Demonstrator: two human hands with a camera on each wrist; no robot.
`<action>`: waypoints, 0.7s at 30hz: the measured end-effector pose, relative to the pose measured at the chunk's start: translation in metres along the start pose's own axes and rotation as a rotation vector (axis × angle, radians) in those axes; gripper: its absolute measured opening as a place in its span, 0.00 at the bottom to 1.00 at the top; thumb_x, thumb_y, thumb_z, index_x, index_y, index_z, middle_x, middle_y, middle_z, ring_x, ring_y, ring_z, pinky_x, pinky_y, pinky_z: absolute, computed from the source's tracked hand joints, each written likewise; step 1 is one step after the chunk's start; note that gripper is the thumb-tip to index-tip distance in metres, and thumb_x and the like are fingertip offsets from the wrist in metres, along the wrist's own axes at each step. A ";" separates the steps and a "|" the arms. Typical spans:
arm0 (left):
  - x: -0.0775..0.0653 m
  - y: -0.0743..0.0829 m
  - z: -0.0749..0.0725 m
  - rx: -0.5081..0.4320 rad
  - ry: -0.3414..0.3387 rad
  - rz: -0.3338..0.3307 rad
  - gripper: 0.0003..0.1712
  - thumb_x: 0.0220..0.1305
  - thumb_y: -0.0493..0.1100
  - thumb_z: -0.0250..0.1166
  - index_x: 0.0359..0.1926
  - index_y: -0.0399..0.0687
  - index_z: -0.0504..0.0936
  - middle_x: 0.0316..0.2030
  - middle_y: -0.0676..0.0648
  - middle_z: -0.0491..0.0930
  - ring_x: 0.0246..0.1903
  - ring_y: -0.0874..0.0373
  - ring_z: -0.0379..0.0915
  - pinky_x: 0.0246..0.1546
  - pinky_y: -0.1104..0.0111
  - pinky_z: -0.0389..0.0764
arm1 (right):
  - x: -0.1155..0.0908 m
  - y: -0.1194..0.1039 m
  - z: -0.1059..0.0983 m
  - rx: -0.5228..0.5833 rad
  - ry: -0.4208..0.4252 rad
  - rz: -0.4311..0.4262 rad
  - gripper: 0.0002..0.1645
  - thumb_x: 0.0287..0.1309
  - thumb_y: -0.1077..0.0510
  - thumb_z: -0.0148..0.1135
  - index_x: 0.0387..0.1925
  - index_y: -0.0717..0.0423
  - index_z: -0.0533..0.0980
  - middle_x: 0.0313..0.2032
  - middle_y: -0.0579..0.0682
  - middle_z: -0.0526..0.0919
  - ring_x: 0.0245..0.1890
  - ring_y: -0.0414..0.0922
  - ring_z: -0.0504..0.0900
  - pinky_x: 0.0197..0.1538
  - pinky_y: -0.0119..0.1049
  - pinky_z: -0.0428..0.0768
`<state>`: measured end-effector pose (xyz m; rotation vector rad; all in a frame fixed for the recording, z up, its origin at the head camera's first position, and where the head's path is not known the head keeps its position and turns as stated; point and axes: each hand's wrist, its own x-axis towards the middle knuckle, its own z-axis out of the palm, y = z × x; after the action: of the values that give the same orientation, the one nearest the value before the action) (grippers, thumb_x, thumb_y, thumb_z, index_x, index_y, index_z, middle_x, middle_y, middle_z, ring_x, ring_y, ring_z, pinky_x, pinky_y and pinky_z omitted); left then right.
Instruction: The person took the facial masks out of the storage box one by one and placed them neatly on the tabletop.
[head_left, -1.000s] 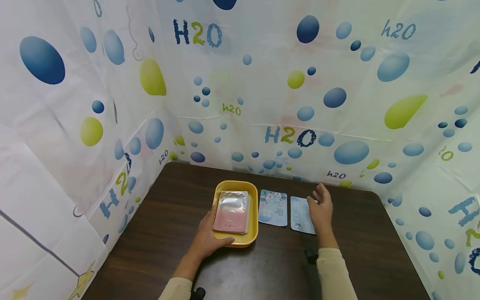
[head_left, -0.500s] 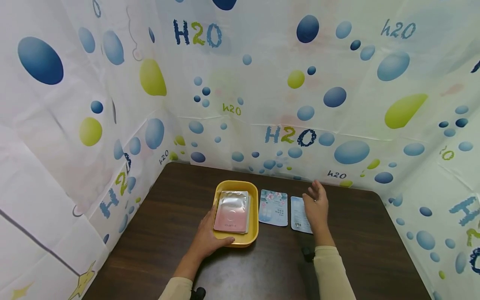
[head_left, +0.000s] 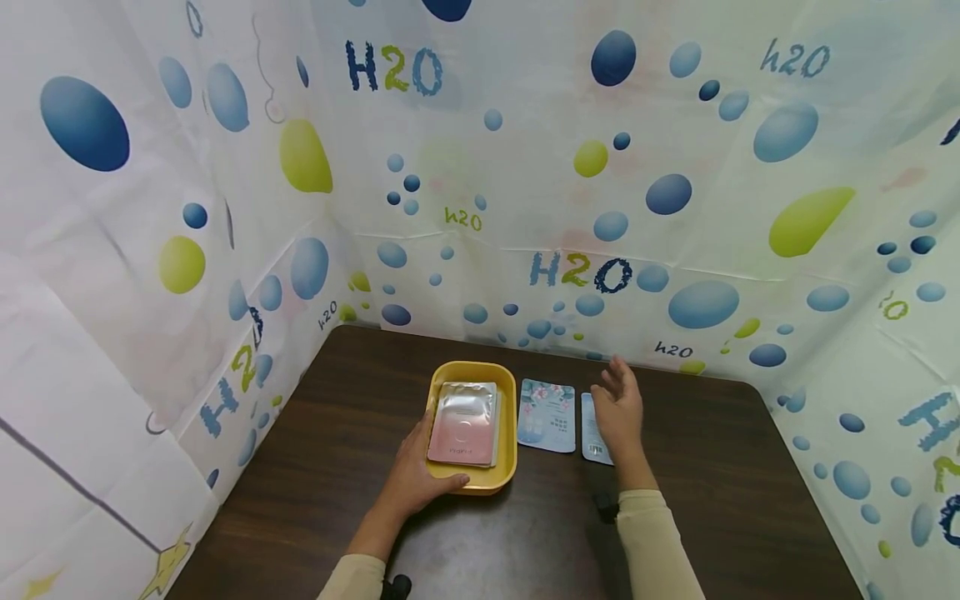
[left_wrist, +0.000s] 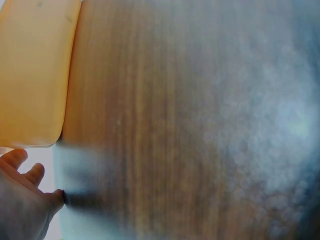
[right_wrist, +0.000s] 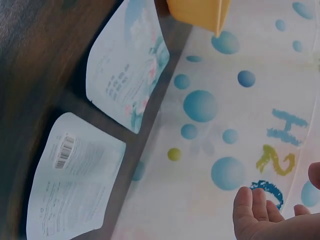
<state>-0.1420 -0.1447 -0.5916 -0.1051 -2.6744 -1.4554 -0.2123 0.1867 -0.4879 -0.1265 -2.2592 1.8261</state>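
A yellow plastic tray stands on the table, with a small stack of pink and silver flat sachets in it. My left hand rests at its near-left corner, fingers along the left side and thumb across the front. To the right of the tray lies a pale blue sachet with printed flowers. Beside that is a second pale blue sachet, its barcode side up. My right hand hovers above this second sachet, holding nothing, and covers part of it in the head view.
The dark wooden table extends on both sides of the tray. White sheeting with blue and green dots hangs behind the table and along its sides.
My right hand has drifted left over the barcode sachet and covers more of it. My left hand, the tray and the sachets have stayed where they were.
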 end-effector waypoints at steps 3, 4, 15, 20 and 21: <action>0.000 -0.001 0.001 0.004 -0.002 -0.007 0.77 0.36 0.65 0.83 0.82 0.50 0.50 0.78 0.40 0.58 0.75 0.36 0.55 0.72 0.37 0.59 | 0.000 -0.001 0.003 0.030 -0.012 -0.006 0.40 0.70 0.63 0.54 0.80 0.53 0.54 0.78 0.54 0.59 0.77 0.54 0.63 0.77 0.53 0.64; 0.000 -0.001 0.001 0.004 0.000 -0.008 0.77 0.36 0.65 0.84 0.82 0.50 0.50 0.78 0.40 0.58 0.75 0.36 0.55 0.72 0.37 0.59 | 0.000 -0.001 0.004 0.037 -0.017 -0.008 0.40 0.70 0.63 0.54 0.80 0.53 0.54 0.78 0.54 0.59 0.77 0.54 0.63 0.77 0.53 0.64; 0.000 -0.002 0.001 -0.004 0.006 0.009 0.77 0.35 0.64 0.84 0.82 0.50 0.51 0.77 0.39 0.59 0.75 0.36 0.55 0.72 0.37 0.59 | -0.002 -0.006 0.014 0.068 -0.055 -0.015 0.39 0.73 0.60 0.54 0.80 0.50 0.53 0.79 0.51 0.58 0.77 0.51 0.63 0.77 0.50 0.64; 0.000 -0.001 0.000 -0.010 0.000 0.007 0.77 0.35 0.64 0.84 0.82 0.50 0.50 0.78 0.39 0.59 0.75 0.36 0.55 0.72 0.37 0.59 | -0.006 -0.009 0.019 0.080 -0.065 -0.018 0.39 0.73 0.61 0.54 0.80 0.52 0.52 0.78 0.51 0.59 0.77 0.51 0.63 0.77 0.51 0.64; 0.000 -0.001 0.000 -0.012 0.000 0.006 0.77 0.35 0.64 0.84 0.82 0.50 0.50 0.78 0.39 0.59 0.75 0.36 0.55 0.72 0.37 0.59 | -0.006 -0.009 0.020 0.083 -0.067 -0.020 0.39 0.73 0.61 0.53 0.80 0.52 0.52 0.78 0.51 0.59 0.77 0.51 0.63 0.77 0.51 0.64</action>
<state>-0.1418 -0.1454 -0.5926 -0.1146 -2.6632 -1.4698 -0.2106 0.1641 -0.4836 -0.0286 -2.2155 1.9384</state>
